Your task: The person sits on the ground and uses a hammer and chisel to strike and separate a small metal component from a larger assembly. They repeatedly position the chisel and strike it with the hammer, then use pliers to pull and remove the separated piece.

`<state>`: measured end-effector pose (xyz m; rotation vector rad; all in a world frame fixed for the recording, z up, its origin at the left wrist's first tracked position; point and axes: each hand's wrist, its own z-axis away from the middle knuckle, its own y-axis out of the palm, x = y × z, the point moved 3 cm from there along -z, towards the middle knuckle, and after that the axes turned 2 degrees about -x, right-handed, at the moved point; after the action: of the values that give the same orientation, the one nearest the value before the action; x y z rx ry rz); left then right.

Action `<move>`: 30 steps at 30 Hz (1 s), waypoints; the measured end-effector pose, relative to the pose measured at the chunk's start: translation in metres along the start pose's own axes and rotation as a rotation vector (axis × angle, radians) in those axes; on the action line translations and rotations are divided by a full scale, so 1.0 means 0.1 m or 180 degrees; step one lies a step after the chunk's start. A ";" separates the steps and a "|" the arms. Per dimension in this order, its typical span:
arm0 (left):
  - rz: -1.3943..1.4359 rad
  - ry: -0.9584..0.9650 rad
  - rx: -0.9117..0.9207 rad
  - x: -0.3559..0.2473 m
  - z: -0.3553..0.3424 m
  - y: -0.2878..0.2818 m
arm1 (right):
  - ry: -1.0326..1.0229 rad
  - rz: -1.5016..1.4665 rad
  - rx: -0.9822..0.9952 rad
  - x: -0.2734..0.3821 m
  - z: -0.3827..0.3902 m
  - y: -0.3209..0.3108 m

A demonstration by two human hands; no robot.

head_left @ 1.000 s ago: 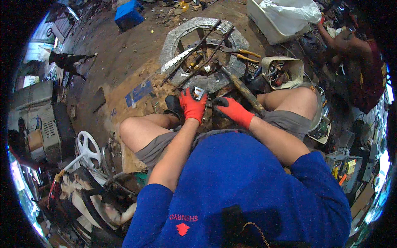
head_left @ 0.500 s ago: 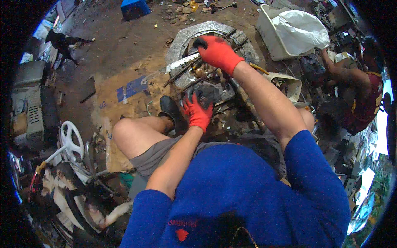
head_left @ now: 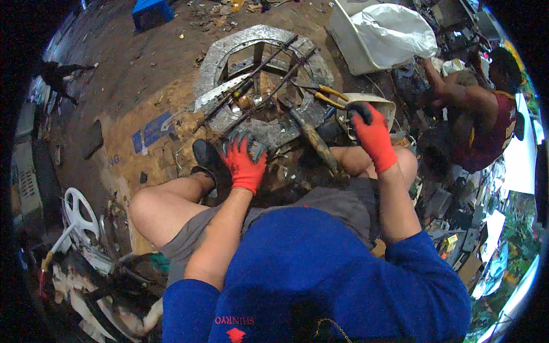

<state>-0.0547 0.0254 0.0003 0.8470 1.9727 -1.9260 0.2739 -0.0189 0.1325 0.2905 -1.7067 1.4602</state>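
Observation:
My left hand point(head_left: 246, 164), in a red glove with dark fingertips, is bent over a grey, blocky piece point(head_left: 257, 150) at the near edge of an octagonal metal ring point(head_left: 214, 70). What that piece is, I cannot make out. Over the near rim of a pale bin point(head_left: 386, 105), my right hand point(head_left: 374, 137), gloved the same way, has its fingers curled; anything inside them is hidden. Two dark rods point(head_left: 273, 60) and a flat pale metal strip point(head_left: 222, 91) lie across the ring. Yellow-handled cutters point(head_left: 329, 95) rest at its right, beside a worn wooden handle point(head_left: 314, 140).
A white tub point(head_left: 354, 48) with a white sack point(head_left: 394, 34) stands far right, near another person point(head_left: 486, 120). Flattened cardboard point(head_left: 123, 148) covers ground on the left. A blue box point(head_left: 152, 12), a dark animal point(head_left: 60, 79) and a white wheel point(head_left: 83, 214) are also around.
My right hand has moved from above the ring to the right and nearer, by the pale bin. The left hand has shifted a little left. The cutters and wooden handle now show; the view has turned.

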 end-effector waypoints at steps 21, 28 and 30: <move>0.0797 0.0136 -0.0050 0.15 -0.11 0.04 | -0.0394 0.1252 0.0454 0.07 0.59 0.79; 0.4228 -0.1244 0.0801 -0.12 -0.08 -0.30 | -0.1011 -0.0224 0.0383 0.65 0.81 0.60; 0.5882 -0.1797 0.1315 -0.46 -0.02 -0.46 | -0.1095 -0.0411 0.0590 0.78 0.92 0.69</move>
<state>-0.0433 0.0191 0.0643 1.2355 -0.0006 -1.0077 0.1406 -0.0552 0.1439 0.7764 -1.7804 1.5392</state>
